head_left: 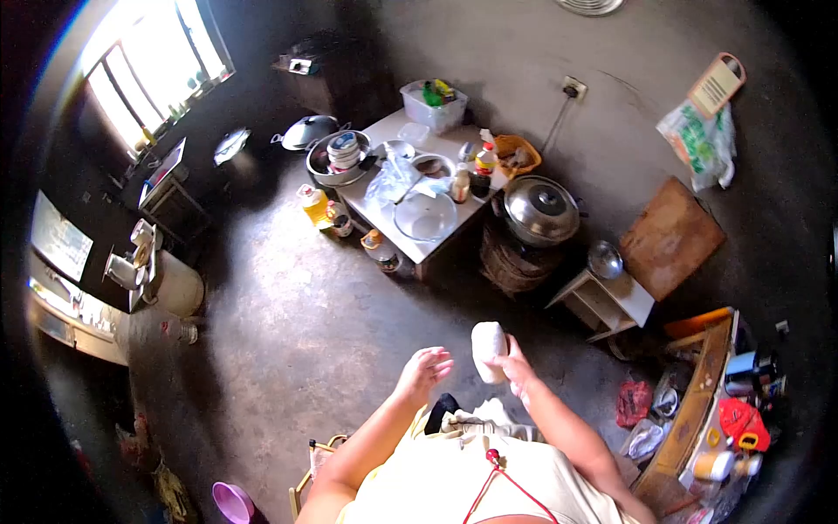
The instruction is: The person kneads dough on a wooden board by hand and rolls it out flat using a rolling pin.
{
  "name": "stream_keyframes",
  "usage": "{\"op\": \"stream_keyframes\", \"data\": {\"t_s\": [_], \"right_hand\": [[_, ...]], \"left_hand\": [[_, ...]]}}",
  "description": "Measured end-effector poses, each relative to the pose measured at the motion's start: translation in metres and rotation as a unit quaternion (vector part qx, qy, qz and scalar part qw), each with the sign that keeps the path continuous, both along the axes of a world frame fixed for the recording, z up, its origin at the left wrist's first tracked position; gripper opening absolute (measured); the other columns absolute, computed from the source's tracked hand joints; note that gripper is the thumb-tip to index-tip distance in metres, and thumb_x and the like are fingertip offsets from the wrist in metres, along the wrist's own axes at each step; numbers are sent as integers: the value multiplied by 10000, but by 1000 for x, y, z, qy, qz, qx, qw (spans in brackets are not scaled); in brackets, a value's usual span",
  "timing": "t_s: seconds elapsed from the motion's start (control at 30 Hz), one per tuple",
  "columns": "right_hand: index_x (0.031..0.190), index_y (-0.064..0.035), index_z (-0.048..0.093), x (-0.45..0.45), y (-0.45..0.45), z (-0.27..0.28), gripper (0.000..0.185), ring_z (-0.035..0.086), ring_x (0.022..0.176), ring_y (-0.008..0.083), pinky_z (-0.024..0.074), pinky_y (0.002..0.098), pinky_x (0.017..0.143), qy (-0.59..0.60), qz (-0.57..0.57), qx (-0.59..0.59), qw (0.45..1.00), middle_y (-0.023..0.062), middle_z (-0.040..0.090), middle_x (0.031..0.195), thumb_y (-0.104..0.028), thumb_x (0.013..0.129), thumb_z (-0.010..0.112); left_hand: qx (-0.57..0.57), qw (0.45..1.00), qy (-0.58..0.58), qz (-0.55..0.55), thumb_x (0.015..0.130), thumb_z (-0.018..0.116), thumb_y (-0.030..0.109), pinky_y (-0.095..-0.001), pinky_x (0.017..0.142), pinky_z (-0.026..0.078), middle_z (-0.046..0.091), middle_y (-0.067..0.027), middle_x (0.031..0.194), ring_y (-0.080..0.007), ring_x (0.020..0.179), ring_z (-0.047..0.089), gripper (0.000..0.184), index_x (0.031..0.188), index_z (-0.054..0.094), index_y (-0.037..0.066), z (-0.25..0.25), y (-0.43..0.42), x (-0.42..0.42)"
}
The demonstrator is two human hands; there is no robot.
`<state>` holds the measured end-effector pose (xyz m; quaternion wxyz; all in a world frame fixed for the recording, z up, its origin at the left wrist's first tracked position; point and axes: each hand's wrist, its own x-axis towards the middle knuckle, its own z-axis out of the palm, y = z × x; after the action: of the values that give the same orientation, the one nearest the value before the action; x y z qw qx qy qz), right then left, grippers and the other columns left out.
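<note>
My right hand (515, 365) is closed around the side of a white oblong thing (487, 351) with rounded ends. It is held upright in front of my body; whether it is a roll or a pack I cannot make out. To its left, my left hand (425, 371) is raised with the fingers loosely extended and nothing in them. A gap separates that hand from the white thing. Below both hands are my pale clothes and a red cord with a red bead (492, 456).
A low table (417, 251) ahead carries bowls, bottles and plastic bags. Right of it stands a lidded pot (541, 211), then a small white shelf (602, 301). A wooden cabinet (698, 410) is close on my right. A purple basin (232, 502) sits at lower left.
</note>
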<state>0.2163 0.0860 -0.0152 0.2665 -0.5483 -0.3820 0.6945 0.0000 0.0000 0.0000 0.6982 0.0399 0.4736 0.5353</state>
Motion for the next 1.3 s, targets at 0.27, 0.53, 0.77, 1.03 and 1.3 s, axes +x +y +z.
{"op": "stream_keyframes", "data": {"t_s": [0.27,0.53,0.77,1.03,1.3], "right_hand": [[1359,-108,408,-135,199,-44,824,519,1202,262,436,396,1001,-132,87,85,984,123,541,1287,-75,643,815],[1297,-129,437,-266,376,-129,870,535,1180,317,435,420,1007,-305,141,154,929,142,557,1258,-201,545,868],[1370,-142,393,-300,423,-209,841,480,1231,360,422,443,1029,-362,232,100,897,160,498,1330,-232,638,796],[1327,-87,449,-279,448,-135,711,566,1030,192,475,380,856,-130,59,-166,976,65,542,1236,-357,768,795],[1075,-166,599,-288,504,-156,360,580,830,99,467,318,710,-29,-36,-188,981,-43,639,946,-429,860,721]], "left_hand": [[-105,964,36,243,902,610,203,-377,924,522,564,-192,1238,-312,1123,586,445,1273,488,-12,-26,1,-112],[-233,877,7,420,934,563,198,-357,854,564,619,-192,1174,-303,1050,632,393,1262,515,-14,-45,77,-124],[-198,909,20,367,941,584,178,-367,908,538,567,-194,1223,-304,1084,609,398,1269,478,-20,-20,191,-130],[-197,914,18,354,949,548,159,-341,858,549,590,-173,1162,-267,1004,639,320,1224,494,5,-37,229,-152],[-170,960,167,149,953,568,163,-277,815,514,588,-102,1196,-167,976,637,333,1256,501,40,-86,350,-206]]}}
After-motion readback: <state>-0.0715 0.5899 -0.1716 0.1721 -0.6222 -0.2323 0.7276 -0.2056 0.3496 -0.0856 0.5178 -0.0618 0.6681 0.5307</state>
